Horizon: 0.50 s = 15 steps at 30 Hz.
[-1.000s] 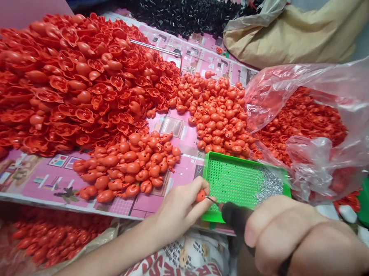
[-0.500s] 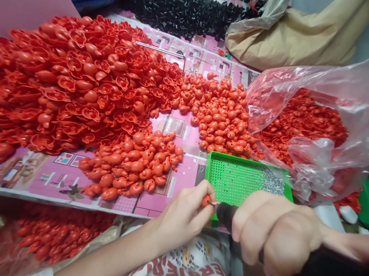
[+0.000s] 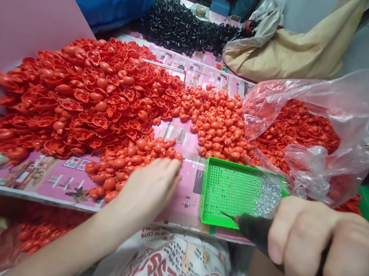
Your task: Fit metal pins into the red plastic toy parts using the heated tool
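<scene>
- The left hand (image 3: 149, 189) is wide open and lying almost flat, and its fingertips (image 3: 173, 164) touch the heap of small round red plastic pieces (image 3: 118, 163). I can't tell if it has one under its fingers
- That low heap of small round red plastic pieces sits on the table, right by the left hand
- The right hand (image 3: 302, 247) is shut tight in a fist around a fat black tool handle (image 3: 255, 232)
- A thin metal pin (image 3: 226, 215) pokes out of the end of the black tool handle and points down and to the left, over the near side of the tray. I can't tell if it touches
- A bright green plastic tray full of tiny holes (image 3: 206, 197) sits between the hands, with shiny silver bits (image 3: 268, 196) at one end
- A full fist is a good way to keep a thin pin steady, and slow, careful moves help keep the sharp tip off your fingers
- A big heap of hollow red plastic parts (image 3: 81, 99) lies on a pink printed paper sheet (image 3: 52, 180), with a clear plastic bag of red parts (image 3: 313, 91) to the right
</scene>
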Tool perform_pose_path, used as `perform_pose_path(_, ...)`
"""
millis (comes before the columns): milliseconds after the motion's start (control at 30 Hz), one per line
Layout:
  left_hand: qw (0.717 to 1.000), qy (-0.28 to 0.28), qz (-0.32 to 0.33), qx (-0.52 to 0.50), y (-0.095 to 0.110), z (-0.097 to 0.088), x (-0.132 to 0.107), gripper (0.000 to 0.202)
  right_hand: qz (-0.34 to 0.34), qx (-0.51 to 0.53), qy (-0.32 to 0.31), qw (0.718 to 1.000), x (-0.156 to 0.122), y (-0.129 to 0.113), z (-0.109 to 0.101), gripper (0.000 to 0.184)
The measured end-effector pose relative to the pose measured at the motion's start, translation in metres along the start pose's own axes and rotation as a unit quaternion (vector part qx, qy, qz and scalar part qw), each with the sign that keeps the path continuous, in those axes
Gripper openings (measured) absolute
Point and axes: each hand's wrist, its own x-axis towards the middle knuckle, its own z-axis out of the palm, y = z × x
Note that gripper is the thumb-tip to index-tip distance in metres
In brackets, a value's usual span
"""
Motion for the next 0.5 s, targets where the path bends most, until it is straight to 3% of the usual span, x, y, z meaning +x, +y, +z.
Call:
perform_pose_path(67, 0.992, 0.031, -0.057, 0.107, -0.016, -0.013, 0.003, 0.021, -0.004, 0.043, -0.027, 0.999, 0.010, -0.008, 0.004, 0.021)
perform_pose_path(133, 0.973, 0.049, -0.102, 0.200, -0.026, -0.027, 0.009, 0.023, -0.020, 0.040, 0.047, 0.998, 0.016, -0.005, 0.013, 0.006)
perform_pose_path(200, 0.957, 0.065, -0.122, 0.256, -0.027, -0.038, 0.023, 0.028, -0.038, 0.036, 0.132, 0.990, 0.017, 0.008, 0.025, 0.020)
perform_pose_path(333, 0.963, 0.091, -0.096, 0.235, -0.017, -0.041, 0.079, 0.028, 0.035, -0.027, 0.216, 0.975, 0.010, 0.042, 0.041, 0.016)
perform_pose_path(500, 0.973, 0.138, -0.020, 0.183, -0.017, -0.024, 0.149, 0.030, 0.068, -0.111, 0.205, 0.970, 0.009, 0.068, 0.048, 0.014)
